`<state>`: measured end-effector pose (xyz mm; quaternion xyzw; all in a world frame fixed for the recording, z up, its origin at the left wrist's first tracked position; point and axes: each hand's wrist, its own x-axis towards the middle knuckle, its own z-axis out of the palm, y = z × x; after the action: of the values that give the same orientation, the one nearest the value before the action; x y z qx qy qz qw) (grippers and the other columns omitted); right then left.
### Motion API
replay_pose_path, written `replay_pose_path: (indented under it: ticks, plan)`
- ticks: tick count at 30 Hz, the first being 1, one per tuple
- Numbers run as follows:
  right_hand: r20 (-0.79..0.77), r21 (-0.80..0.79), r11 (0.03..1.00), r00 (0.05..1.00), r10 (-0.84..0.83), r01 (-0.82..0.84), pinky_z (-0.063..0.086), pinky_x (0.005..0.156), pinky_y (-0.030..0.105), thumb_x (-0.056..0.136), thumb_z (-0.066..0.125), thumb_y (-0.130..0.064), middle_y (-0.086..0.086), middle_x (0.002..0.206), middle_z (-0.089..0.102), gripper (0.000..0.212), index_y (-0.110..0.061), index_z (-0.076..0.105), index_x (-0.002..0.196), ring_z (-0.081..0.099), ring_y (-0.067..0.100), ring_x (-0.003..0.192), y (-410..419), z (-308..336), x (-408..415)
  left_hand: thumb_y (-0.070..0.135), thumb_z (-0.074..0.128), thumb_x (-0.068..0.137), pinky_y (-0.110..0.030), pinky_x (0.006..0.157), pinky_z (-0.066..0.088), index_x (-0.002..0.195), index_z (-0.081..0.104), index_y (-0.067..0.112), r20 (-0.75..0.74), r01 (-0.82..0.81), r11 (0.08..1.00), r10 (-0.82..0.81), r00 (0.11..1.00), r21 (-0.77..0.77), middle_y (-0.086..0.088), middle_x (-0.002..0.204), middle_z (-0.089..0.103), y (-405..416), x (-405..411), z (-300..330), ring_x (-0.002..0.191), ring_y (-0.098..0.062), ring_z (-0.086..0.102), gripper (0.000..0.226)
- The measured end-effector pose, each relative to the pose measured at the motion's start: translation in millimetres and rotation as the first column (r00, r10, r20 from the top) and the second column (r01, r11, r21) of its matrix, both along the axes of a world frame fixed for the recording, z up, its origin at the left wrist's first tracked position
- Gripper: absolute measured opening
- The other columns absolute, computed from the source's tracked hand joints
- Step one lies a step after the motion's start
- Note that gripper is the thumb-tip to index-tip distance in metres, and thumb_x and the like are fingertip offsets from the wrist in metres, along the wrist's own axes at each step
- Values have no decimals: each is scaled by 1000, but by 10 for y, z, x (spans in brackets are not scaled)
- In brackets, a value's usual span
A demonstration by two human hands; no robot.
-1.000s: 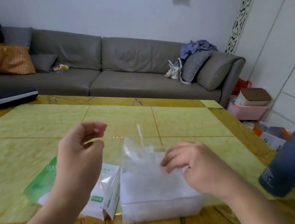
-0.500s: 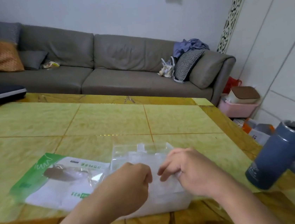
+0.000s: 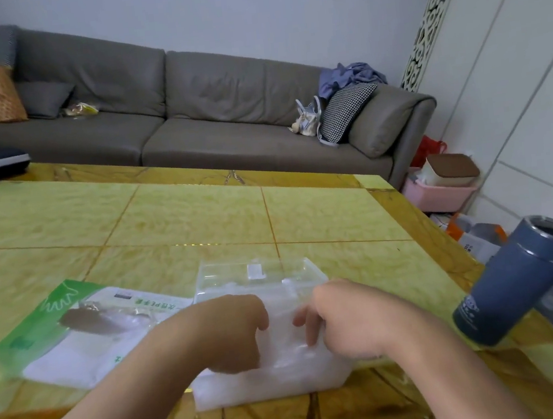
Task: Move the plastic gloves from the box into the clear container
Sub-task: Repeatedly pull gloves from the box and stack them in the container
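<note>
**Gloves are in the container: press them flat**

Gloves (image 3: pixel 284 349) sit as a cloudy white stack inside the clear container (image 3: pixel 271 387) at the near table (image 3: pixel 200 214) edge. Your left hand (image 3: pixel 229 333) and right hand (image 3: pixel 344 317) are both curled down onto the stack; whether they pinch any film, I cannot tell. Press evenly from the middle outward, tucking loose edges below the rim. The flattened box (image 3: pixel 75 330) lies just left; a blue tumbler (image 3: pixel 517 280) stands to the right.

The table (image 3: pixel 200 218) is glossy, like polished yellow-green stone. The container (image 3: pixel 258 273) is clear smooth plastic, and the gloves (image 3: pixel 284 346) in it are thin cloudy film. The box (image 3: pixel 75 328) looks like shiny printed card. The tumbler (image 3: pixel 517 281) is matt blue with a metal rim. The sofa (image 3: pixel 220 95) looks matt grey.
</note>
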<state>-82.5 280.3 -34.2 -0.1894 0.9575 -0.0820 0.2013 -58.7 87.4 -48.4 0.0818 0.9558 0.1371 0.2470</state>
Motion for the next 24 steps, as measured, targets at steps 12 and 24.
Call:
replay_pose_path:
  ticks: [12,24]
  plan:
    - [-188,68,998,982,22,-10,63,75,45,86,53,-5,5,101,69,29,-15,77,98,70,29,85,-294,-15,121,42,60,101,-38,89,58,120,66,15,-27,-42,998,43,999,55,-1,106,76,52,-58,-90,93,-19,71,34]
    - [-125,113,994,992,23,-9,59,57,33,88,52,4,-3,102,70,41,-24,79,99,69,20,71,-342,-127,81,0,46,86,-42,83,61,111,73,26,-231,67,997,-54,971,48,5,104,68,131,104,-42,97,-21,69,44]
